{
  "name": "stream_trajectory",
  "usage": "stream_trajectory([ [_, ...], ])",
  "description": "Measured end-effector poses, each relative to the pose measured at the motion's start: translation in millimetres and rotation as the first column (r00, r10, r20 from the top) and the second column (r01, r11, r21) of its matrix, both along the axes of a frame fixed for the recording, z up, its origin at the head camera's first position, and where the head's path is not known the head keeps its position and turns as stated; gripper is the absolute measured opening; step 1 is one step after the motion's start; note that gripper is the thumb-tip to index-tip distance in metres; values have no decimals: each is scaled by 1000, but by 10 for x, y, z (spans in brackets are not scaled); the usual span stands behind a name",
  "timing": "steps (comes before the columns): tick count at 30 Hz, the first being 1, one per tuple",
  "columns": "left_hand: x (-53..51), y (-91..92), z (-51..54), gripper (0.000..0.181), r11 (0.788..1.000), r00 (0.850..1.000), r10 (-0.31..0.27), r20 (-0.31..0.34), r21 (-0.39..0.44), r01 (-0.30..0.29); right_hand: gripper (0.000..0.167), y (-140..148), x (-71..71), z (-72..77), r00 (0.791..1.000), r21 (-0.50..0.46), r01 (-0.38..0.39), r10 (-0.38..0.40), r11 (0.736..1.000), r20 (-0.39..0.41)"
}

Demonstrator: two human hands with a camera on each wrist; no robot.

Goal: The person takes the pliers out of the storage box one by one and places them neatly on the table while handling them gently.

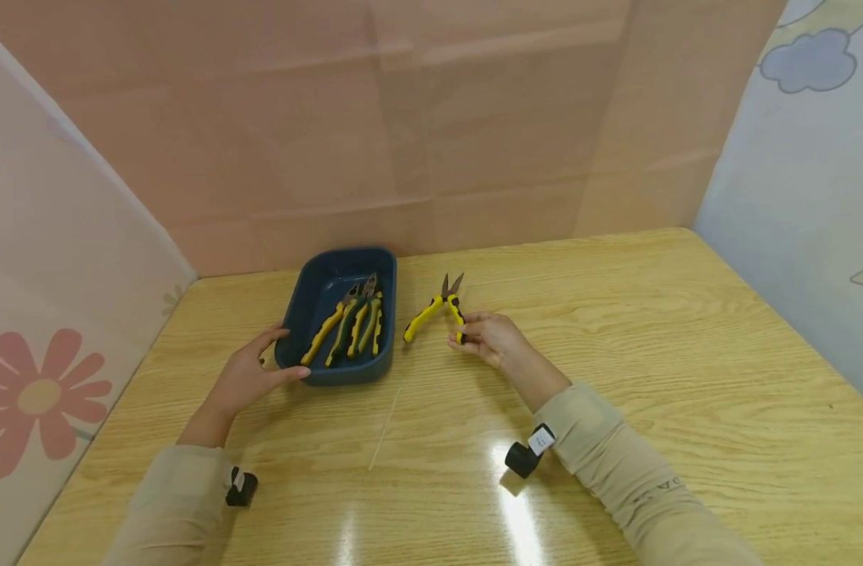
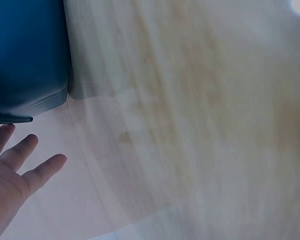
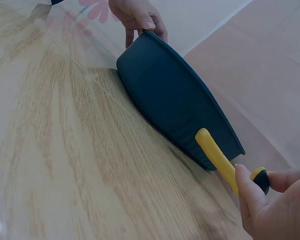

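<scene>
Near the back of the table stands a dark blue plastic bin (image 1: 336,376) holding several pliers (image 1: 347,326) with yellow and green handles. My left hand (image 1: 244,381) holds the bin's near left corner, thumb and index finger at the rim. Its other fingers (image 2: 45,170) stretch out apart from the wall in the left wrist view. To the right of the bin, my right hand (image 1: 495,338) pinches one handle of yellow-and-black long-nose pliers (image 1: 424,318). These pliers have their handles spread and their tips apart, pointing to the back.
A pink cloth wall (image 1: 431,157) rises behind the wooden table (image 1: 651,338), with patterned panels at left and right. On the tabletop in front of the bin runs a thin pale line (image 1: 386,428). Each wrist wears a small black camera.
</scene>
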State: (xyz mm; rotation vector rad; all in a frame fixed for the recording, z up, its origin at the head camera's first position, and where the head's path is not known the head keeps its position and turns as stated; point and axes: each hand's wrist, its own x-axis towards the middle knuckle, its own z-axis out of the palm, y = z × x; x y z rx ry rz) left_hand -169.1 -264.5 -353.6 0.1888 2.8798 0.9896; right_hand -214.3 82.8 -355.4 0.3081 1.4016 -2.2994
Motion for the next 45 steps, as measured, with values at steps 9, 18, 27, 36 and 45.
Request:
stream_trajectory([
  [9,18,4,12,85,1000,1000,7,12,10,-7,45,-1,-12,-36,1000,3,-7,7,1000,5],
  [18,9,9,18,86,1000,1000,8,17,1,-8,44,-17,-47,-82,1000,41,-15,14,999,20],
  [27,-5,-4,-3,87,1000,1000,-2,5,-14,2,47,-33,-85,-132,999,66,-1,-2,998,51],
  [36,-7,-3,10,87,1000,1000,1,20,-3,-1,47,-33,-129,-144,998,140,-42,36,989,49],
  [45,-5,-5,10,86,998,999,-12,40,55,10,46,-67,-151,-148,997,272,-78,83,959,-5],
])
